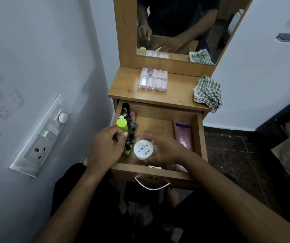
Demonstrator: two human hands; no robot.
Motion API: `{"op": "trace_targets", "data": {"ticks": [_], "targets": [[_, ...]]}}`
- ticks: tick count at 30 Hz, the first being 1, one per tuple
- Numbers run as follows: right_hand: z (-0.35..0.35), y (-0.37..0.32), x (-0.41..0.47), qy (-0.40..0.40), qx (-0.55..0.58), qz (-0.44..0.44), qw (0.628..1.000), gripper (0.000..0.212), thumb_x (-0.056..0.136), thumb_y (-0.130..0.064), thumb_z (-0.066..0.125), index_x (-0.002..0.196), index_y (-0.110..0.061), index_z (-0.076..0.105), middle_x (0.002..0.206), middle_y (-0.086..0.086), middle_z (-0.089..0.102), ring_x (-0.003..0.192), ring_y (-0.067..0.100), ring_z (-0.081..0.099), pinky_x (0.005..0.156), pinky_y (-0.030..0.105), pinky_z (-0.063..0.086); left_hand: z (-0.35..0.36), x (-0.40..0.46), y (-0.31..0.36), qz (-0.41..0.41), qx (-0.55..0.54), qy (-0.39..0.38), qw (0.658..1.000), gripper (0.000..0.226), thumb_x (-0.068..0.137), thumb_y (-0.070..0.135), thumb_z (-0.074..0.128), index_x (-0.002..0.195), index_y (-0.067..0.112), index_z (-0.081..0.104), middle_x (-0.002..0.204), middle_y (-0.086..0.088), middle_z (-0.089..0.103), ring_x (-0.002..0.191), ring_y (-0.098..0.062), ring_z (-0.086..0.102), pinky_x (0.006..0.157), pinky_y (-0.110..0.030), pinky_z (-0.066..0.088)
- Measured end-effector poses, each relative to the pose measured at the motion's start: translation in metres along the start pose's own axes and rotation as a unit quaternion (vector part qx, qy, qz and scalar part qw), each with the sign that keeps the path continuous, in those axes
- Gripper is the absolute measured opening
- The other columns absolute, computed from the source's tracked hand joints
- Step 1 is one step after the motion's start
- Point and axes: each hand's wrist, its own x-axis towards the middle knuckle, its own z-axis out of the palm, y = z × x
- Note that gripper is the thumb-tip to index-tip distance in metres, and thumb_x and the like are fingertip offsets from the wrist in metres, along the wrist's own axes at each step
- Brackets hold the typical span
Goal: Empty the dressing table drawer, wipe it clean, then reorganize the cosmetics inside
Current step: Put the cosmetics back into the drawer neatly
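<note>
The wooden drawer of the dressing table stands pulled out. My right hand grips a round white-lidded nail polish jar near the drawer's front. My left hand pinches a small nail polish bottle in the row of several bottles along the drawer's left side. A green-capped bottle and a green polish bottle stand in that row. A pink tube lies along the right wall.
On the table top sit a clear case of small bottles and a striped cloth. A mirror rises behind. A switchboard is on the left wall. The drawer handle hangs at the front.
</note>
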Motion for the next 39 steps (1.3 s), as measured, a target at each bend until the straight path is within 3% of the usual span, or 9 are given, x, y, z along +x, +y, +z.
{"op": "trace_targets", "data": {"ticks": [3,6,14,20,24,27,33,36,39], "targets": [[0.008,0.001,0.003,-0.043,-0.040,0.001,0.998,0.076,0.075,-0.031,0.087,0.141,-0.023,0.051,0.135,-0.004,0.061,0.120,0.005,0.050,0.100,0.026,0.041,-0.001,-0.001,0.001,0.006,-0.003,-0.001,1.000,0.018,0.091,0.026,0.070,0.074,0.026,0.065,0.069,0.014,0.061,0.073,-0.002,0.058,0.059,-0.005,0.039],[0.015,0.001,0.007,-0.074,-0.066,0.011,0.995,0.081,0.077,-0.026,0.083,0.145,-0.030,0.040,0.125,0.001,0.063,0.114,0.021,0.055,0.094,0.040,0.048,-0.003,-0.001,0.002,0.003,-0.005,-0.002,1.000,0.016,0.091,0.025,0.070,0.075,0.025,0.066,0.070,0.013,0.061,0.073,-0.004,0.058,0.058,-0.005,0.038],[0.026,0.006,0.013,-0.109,-0.073,0.027,0.991,0.082,0.075,-0.019,0.082,0.138,-0.037,0.032,0.118,0.004,0.065,0.106,0.022,0.058,0.081,0.035,0.047,-0.003,-0.002,0.002,0.003,0.013,-0.013,1.000,0.015,0.092,0.029,0.069,0.078,0.025,0.067,0.071,0.014,0.060,0.073,-0.001,0.057,0.054,-0.007,0.034],[0.028,0.008,0.014,-0.110,-0.059,0.017,0.992,0.073,0.079,-0.022,0.078,0.138,-0.037,0.037,0.121,-0.001,0.064,0.106,0.019,0.060,0.083,0.033,0.048,-0.003,-0.004,0.001,0.010,0.018,-0.019,1.000,0.014,0.091,0.027,0.070,0.077,0.027,0.067,0.071,0.015,0.061,0.077,-0.001,0.058,0.054,-0.008,0.037],[0.011,0.015,-0.001,-0.065,-0.029,0.013,0.997,0.081,0.072,-0.023,0.086,0.140,-0.042,0.045,0.136,-0.011,0.057,0.111,-0.001,0.053,0.090,0.017,0.044,-0.006,0.002,-0.001,-0.006,-0.054,-0.014,0.998,0.012,0.089,0.022,0.072,0.080,0.029,0.070,0.073,0.012,0.066,0.067,-0.007,0.062,0.057,-0.013,0.045],[-0.016,0.013,-0.004,-0.015,0.013,0.035,0.999,0.068,0.073,-0.033,0.088,0.134,-0.038,0.057,0.134,-0.016,0.059,0.108,-0.001,0.057,0.091,0.026,0.052,-0.009,0.023,0.002,-0.034,-0.103,-0.003,0.994,0.015,0.089,0.019,0.073,0.080,0.032,0.072,0.077,0.016,0.069,0.068,0.001,0.062,0.058,-0.006,0.043],[-0.073,0.012,0.023,0.249,0.082,0.077,0.962,0.032,0.084,-0.024,0.081,0.115,-0.019,0.074,0.104,-0.008,0.073,0.088,0.002,0.068,0.083,0.026,0.059,-0.007,0.093,0.031,-0.043,-0.137,0.013,0.990,0.010,0.090,0.015,0.071,0.086,0.023,0.073,0.077,0.006,0.070,0.065,0.008,0.058,0.063,-0.003,0.042],[-0.086,0.018,0.043,0.325,0.088,0.099,0.937,0.028,0.085,-0.018,0.080,0.112,-0.016,0.075,0.102,-0.004,0.074,0.084,0.004,0.069,0.079,0.026,0.061,0.004,0.122,0.044,-0.024,-0.117,0.012,0.993,0.006,0.090,0.014,0.071,0.096,0.014,0.073,0.084,0.004,0.069,0.069,0.006,0.058,0.065,0.001,0.039],[-0.089,0.024,0.059,0.351,0.055,0.118,0.927,0.034,0.085,-0.021,0.079,0.118,-0.014,0.073,0.108,-0.001,0.073,0.086,0.005,0.067,0.079,0.027,0.061,0.018,0.143,0.047,-0.020,-0.103,-0.002,0.994,0.009,0.090,0.013,0.071,0.099,0.012,0.073,0.085,0.007,0.066,0.074,0.001,0.058,0.065,0.002,0.039]]}}
